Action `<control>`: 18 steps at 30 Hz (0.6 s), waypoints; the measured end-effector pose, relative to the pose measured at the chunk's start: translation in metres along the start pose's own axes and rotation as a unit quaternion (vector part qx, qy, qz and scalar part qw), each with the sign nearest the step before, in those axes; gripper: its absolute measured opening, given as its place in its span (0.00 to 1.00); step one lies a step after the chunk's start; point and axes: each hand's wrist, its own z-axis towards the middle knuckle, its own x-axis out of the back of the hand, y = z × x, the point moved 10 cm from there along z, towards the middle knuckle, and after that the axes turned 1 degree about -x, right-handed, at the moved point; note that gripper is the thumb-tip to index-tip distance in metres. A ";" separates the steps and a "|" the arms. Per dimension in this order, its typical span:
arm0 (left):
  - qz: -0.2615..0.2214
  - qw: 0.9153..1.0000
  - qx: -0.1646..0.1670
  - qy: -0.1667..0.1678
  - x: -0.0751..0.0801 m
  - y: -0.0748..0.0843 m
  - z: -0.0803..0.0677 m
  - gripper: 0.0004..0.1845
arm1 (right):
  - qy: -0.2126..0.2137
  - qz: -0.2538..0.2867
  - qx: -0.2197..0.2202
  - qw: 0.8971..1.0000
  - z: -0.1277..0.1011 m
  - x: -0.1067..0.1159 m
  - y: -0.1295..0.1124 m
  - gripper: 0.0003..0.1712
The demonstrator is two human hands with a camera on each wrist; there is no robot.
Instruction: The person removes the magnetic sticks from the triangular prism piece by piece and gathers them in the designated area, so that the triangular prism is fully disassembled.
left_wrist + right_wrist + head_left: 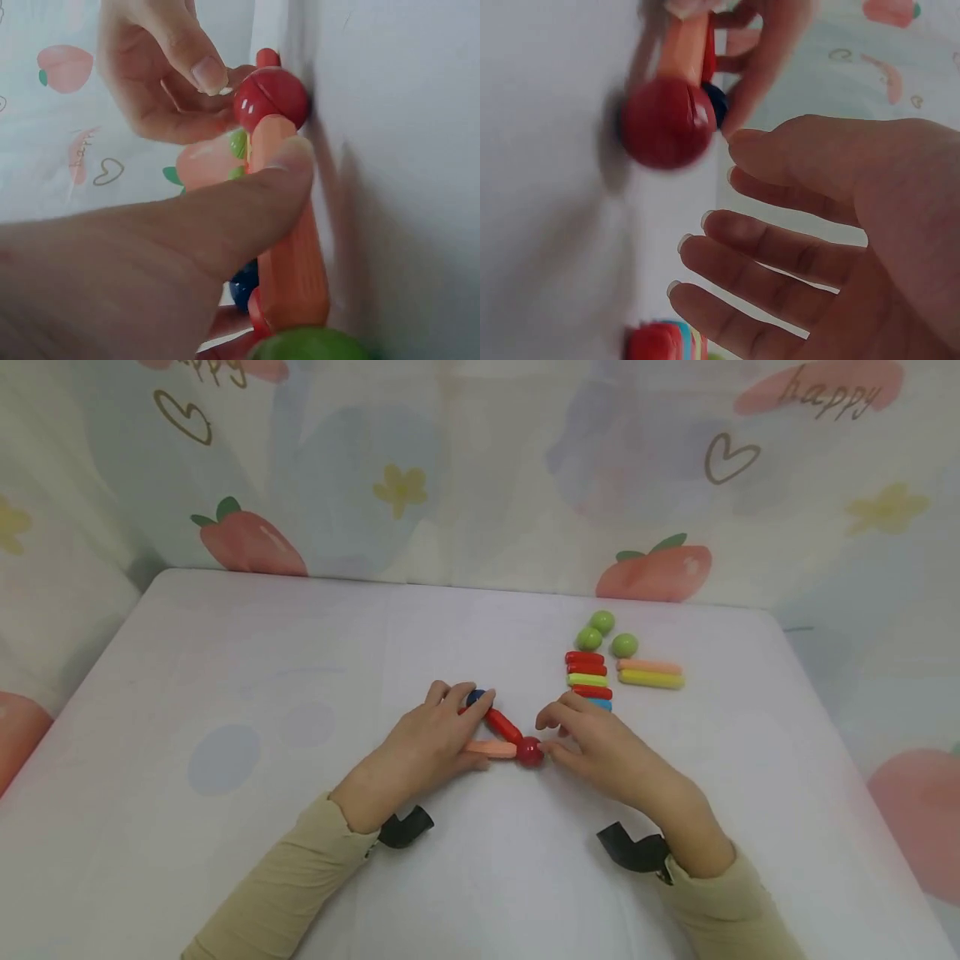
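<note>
A triangle of toy building sticks and balls lies on the table. Its orange stick [491, 749] runs to a glossy red ball [529, 752], and a red stick [503, 726] slants from there to a dark blue ball [476, 697]. A green ball [307, 346] sits at the orange stick's near end in the left wrist view. My left hand [429, 737] grips this triangle, thumb on the orange stick and fingers by the blue ball. Just right of the red ball is my right hand [596, 743], its fingers loosely bent and holding nothing.
Beyond my right hand several short sticks [587, 680] in red, lime and blue lie in a column. Green balls [625, 645] sit behind them. A longer peach stick [649, 667] and a yellow stick [651, 679] lie to their right. A patterned curtain [480, 477] hangs behind the table.
</note>
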 end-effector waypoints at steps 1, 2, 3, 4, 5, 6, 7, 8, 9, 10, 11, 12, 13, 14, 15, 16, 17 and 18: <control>-0.007 1.000 0.003 0.003 0.000 0.000 0.000 0.44 | -0.005 -0.001 0.005 1.000 0.001 -0.003 -0.003 0.14; -0.012 1.000 0.005 0.005 0.000 0.000 0.001 0.44 | -0.009 -0.003 0.008 1.000 0.001 -0.006 -0.005 0.15; -0.015 1.000 0.005 0.011 0.000 0.000 0.001 0.43 | -0.011 -0.006 0.011 1.000 0.002 -0.008 -0.008 0.15; -0.016 1.000 0.004 0.017 0.000 0.001 0.002 0.43 | -0.011 -0.010 0.015 1.000 0.003 -0.010 -0.010 0.16; -0.017 1.000 0.001 0.024 0.000 0.001 0.002 0.43 | -0.010 -0.014 0.018 1.000 0.003 -0.011 -0.011 0.17; -0.013 0.999 -0.005 0.031 0.000 0.002 0.003 0.43 | -0.006 -0.018 0.020 1.000 0.003 -0.012 -0.012 0.17; -0.007 0.999 -0.011 0.035 -0.001 0.002 0.003 0.43 | -0.002 -0.020 0.020 1.000 0.003 -0.012 -0.013 0.18; -0.002 0.999 -0.014 0.035 -0.003 0.002 0.003 0.43 | 0.002 -0.022 0.019 1.000 0.003 -0.013 -0.013 0.18; 0.000 0.999 -0.018 0.033 -0.005 0.002 0.004 0.44 | 0.003 -0.022 0.017 1.000 0.004 -0.014 -0.013 0.18; 0.002 0.999 -0.021 0.026 -0.008 0.001 0.004 0.44 | 0.003 -0.022 0.017 1.000 0.004 -0.015 -0.013 0.18; 0.004 1.000 -0.024 0.019 -0.011 0.001 0.004 0.44 | 0.003 -0.020 0.019 1.000 0.005 -0.016 -0.013 0.18; 0.008 1.000 -0.025 0.009 -0.015 0.000 0.005 0.45 | 0.002 -0.020 0.021 1.000 0.005 -0.017 -0.014 0.18; 0.011 1.000 -0.023 -0.003 -0.019 -0.002 0.005 0.45 | 0.001 -0.021 0.020 1.000 0.006 -0.019 -0.013 0.18; 0.013 1.000 -0.021 -0.014 -0.023 -0.003 0.006 0.45 | 0.000 -0.023 0.022 0.999 0.007 -0.020 -0.014 0.18; 0.016 0.999 -0.020 -0.022 -0.026 -0.004 0.006 0.45 | 0.000 -0.025 0.024 0.999 0.007 -0.021 -0.014 0.17; 0.019 0.999 -0.020 -0.024 -0.028 -0.004 0.006 0.44 | 0.000 -0.027 0.027 0.999 0.008 -0.021 -0.015 0.17; 0.024 0.999 -0.019 -0.027 -0.029 -0.005 0.007 0.44 | 0.000 -0.029 0.028 0.999 0.008 -0.022 -0.015 0.17; 0.027 0.999 -0.018 -0.027 -0.030 -0.005 0.007 0.44 | 0.001 -0.031 0.028 0.999 0.008 -0.022 -0.015 0.18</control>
